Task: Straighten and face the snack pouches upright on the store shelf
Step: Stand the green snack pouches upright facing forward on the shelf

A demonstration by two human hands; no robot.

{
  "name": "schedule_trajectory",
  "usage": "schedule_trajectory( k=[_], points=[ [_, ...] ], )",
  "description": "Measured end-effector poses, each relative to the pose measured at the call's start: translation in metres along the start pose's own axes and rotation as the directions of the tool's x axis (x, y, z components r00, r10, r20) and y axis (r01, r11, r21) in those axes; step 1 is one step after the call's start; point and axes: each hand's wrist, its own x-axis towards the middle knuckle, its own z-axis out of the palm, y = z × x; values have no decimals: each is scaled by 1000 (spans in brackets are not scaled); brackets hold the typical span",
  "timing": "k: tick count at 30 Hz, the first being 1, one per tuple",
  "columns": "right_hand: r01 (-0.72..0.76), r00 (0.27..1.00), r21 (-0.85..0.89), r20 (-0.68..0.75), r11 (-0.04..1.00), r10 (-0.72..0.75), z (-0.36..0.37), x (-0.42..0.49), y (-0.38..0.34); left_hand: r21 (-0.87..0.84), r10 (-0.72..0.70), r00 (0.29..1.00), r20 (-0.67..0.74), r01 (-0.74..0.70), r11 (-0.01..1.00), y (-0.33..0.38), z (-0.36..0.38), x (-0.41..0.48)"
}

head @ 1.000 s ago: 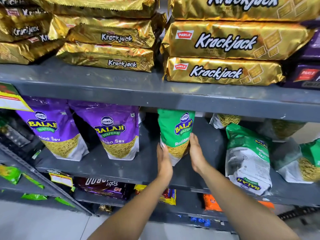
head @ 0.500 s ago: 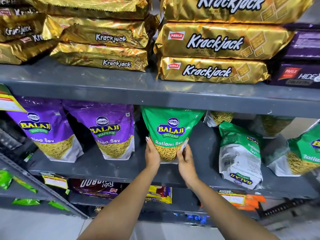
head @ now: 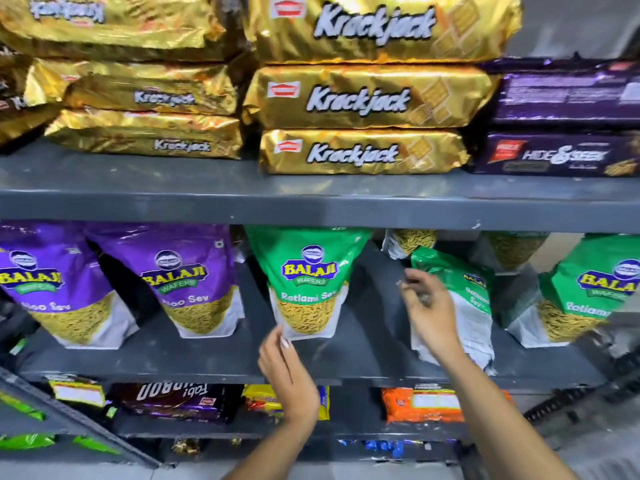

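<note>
A green Ratlami Sev pouch point(head: 308, 282) stands upright on the middle shelf point(head: 207, 362), label facing me. My left hand point(head: 287, 372) hovers just below its lower left corner, fingers apart, holding nothing. My right hand point(head: 427, 306) is open in front of a second green pouch point(head: 474, 306), which stands turned with its back and side to me. Whether the fingers touch it is unclear. A third green pouch point(head: 588, 289) stands at the right, and two purple Aloo Sev pouches point(head: 194, 282) point(head: 48, 285) stand upright at the left.
Gold Krackjack packs point(head: 360, 98) and purple Hide & Seek packs point(head: 561, 154) are stacked on the upper shelf. More pouches point(head: 410, 240) lie at the back of the middle shelf. Biscuit packs point(head: 173, 400) fill the lower shelf. A side rack point(head: 69, 420) juts out at bottom left.
Both hands turned the middle green pouch to face front, then let go. My right hand moved right to the turned pouch; my left hand dropped slightly.
</note>
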Motion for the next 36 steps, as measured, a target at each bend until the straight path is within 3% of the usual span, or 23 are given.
schedule_trajectory(
  k=[2, 4, 6, 8, 10, 12, 14, 15, 18, 22, 27, 36],
  points=[
    [9, 984, -114, -177, 993, -29, -55, 14, 7, -28, 17, 977, 211, -12, 1000, -4, 9, -40],
    [-116, 973, -253, -222, 961, 59, -97, 31, 24, -26, 58, 917, 394, -53, 998, -4, 41, -56],
    [-306, 951, -463, -111, 832, 288, -115, 44, 48, 10, 18, 873, 488, -26, 1000, 4, 84, -53],
    [-358, 896, -531, 38, 768, 443, -121, 48, 73, 142, -211, 805, 554, 158, 977, 14, 133, -41],
    [-419, 840, -445, 140, 792, 524, -122, 43, 79, 338, -522, 576, 629, 401, 851, 23, 168, -32],
    [-432, 857, -274, 171, 859, 486, -124, 35, 84, 488, -659, 334, 674, 468, 737, 30, 182, -34],
    [-444, 882, -31, 160, 895, 443, -126, 28, 95, 566, -669, 248, 701, 377, 733, 30, 185, -34],
    [-435, 892, 89, 174, 896, 416, -127, 27, 104, 572, -652, 245, 718, 327, 753, 28, 184, -33],
    [-429, 885, 171, 276, 887, 375, -134, 25, 116, 517, -583, 253, 772, 283, 808, 24, 177, -36],
    [-319, 933, 223, 246, 921, 263, -135, 31, 109, 280, -369, 368, 854, 272, 921, 35, 166, -40],
    [-165, 971, 211, 206, 963, 122, -122, 53, 83, 130, -155, 625, 765, 85, 988, 57, 169, -30],
    [-64, 975, 108, 219, 992, 39, -106, 44, 94, 132, -29, 773, 634, -72, 989, 24, 163, -42]
  ],
)
